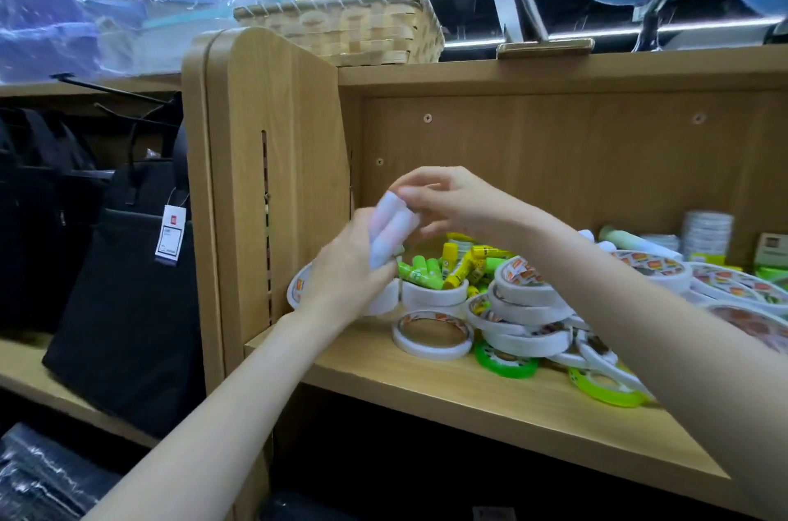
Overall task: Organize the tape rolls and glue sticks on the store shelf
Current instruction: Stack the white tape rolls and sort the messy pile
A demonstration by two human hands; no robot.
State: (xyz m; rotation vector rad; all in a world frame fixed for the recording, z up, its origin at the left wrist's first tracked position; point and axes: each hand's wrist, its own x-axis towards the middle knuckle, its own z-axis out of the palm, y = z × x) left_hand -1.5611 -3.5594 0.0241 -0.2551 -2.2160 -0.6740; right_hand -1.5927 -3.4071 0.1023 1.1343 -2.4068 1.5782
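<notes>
Two bare forearms reach in over the front edge of a light wooden store shelf (490, 388), where a person is at work among stationery. The left hand (345, 269) curls its fingers round a small bundle of pale, blurred glue sticks (390, 232), holding them upright just above the shelf's left corner; the grip is closed on the bundle. The right hand (452, 200) meets it from above, thumb and fingertips pinching the top of the same sticks.

Just below the hands, green and yellow glue sticks (443, 266) lie heaped inside and over a stack of white tape rolls (435, 296). A single white tape roll with a printed core (433, 335) lies flat in front of that stack. To the right, more white rolls (526, 315) lean on one another in a loose pile, with two bright green tape rolls (507, 360) lying at its foot near the shelf edge.

Further right and deeper in, wide white rolls with red-and-orange labels (656, 269) spread toward the shelf's back panel, beside a short upright stack of small rolls (705, 228).

Left of the wooden side panel (273, 162), a black fabric bag with a white hang tag (128, 290) stands on a lower shelf. On top of the unit sits a woven straw basket (362, 27), next to goods wrapped in clear plastic (128, 4).
</notes>
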